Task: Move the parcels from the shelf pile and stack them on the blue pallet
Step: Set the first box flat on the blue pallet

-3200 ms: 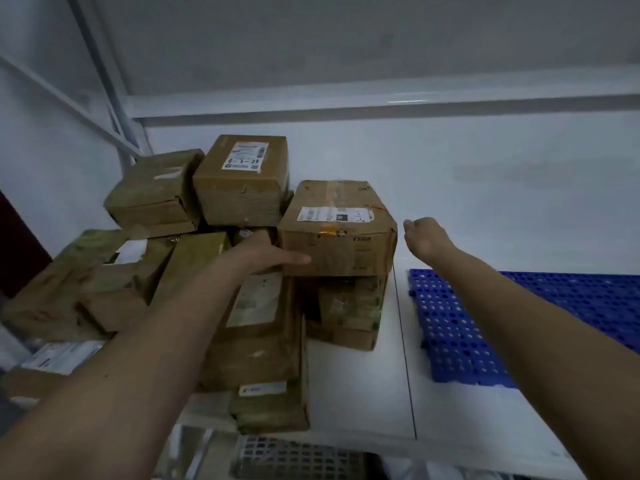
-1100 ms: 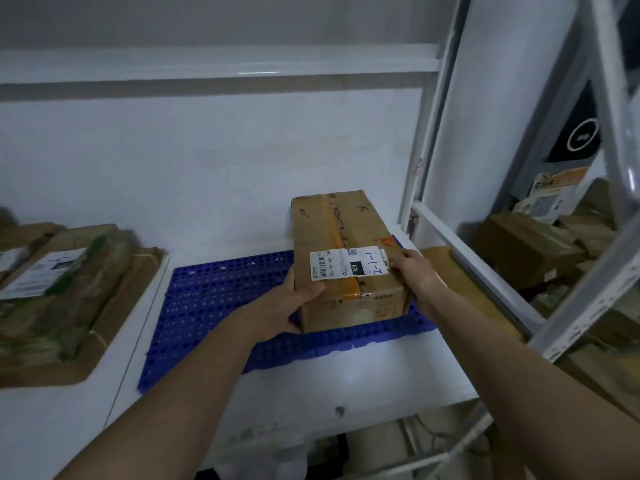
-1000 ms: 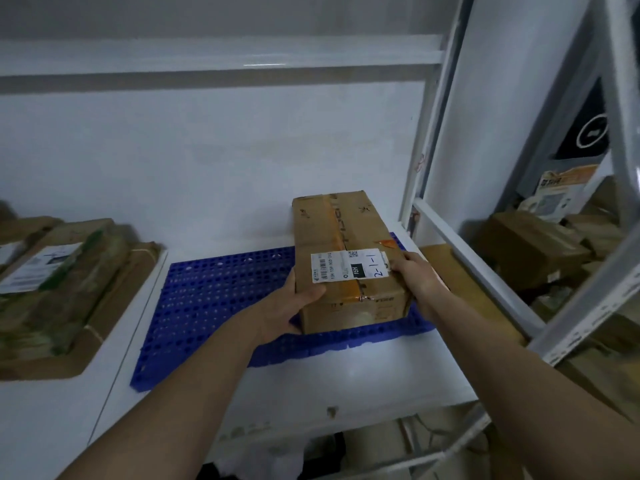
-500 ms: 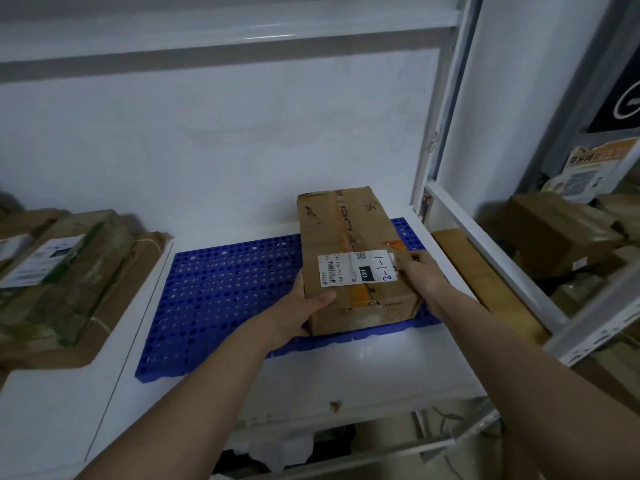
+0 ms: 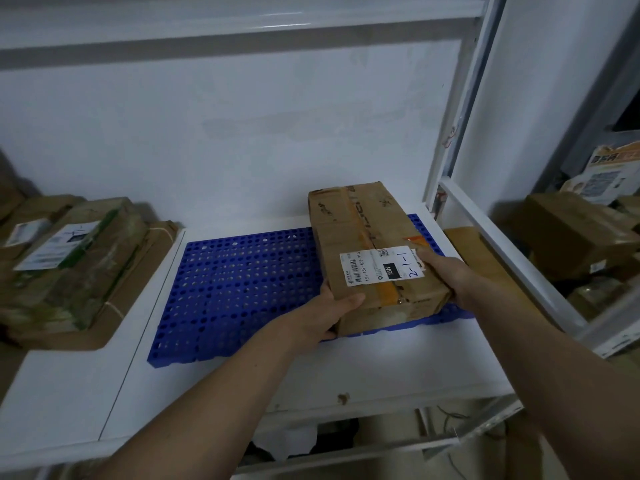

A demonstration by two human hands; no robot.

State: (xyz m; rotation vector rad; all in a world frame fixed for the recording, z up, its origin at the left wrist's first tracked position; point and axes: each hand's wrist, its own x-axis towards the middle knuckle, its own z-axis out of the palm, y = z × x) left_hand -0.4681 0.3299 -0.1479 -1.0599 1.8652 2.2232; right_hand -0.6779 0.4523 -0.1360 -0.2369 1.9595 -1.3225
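Note:
A brown cardboard parcel with a white label marked "2-1-1" lies lengthwise on the right end of the blue perforated pallet. My left hand grips its near left corner, thumb on top. My right hand holds its near right edge beside the label. The parcel's near end reaches the pallet's front edge. The rest of the pallet is bare. Part of the parcel pile shows at the far left on the same white shelf.
White shelf uprights and a slanted rail stand just right of the pallet. Beyond them, more brown parcels sit on a neighbouring rack. The white back wall is close behind the pallet.
Since 3.2 s ago the parcel went from the pile to the pallet's right end. Over the last second it slid slightly further back; both hands stay on it.

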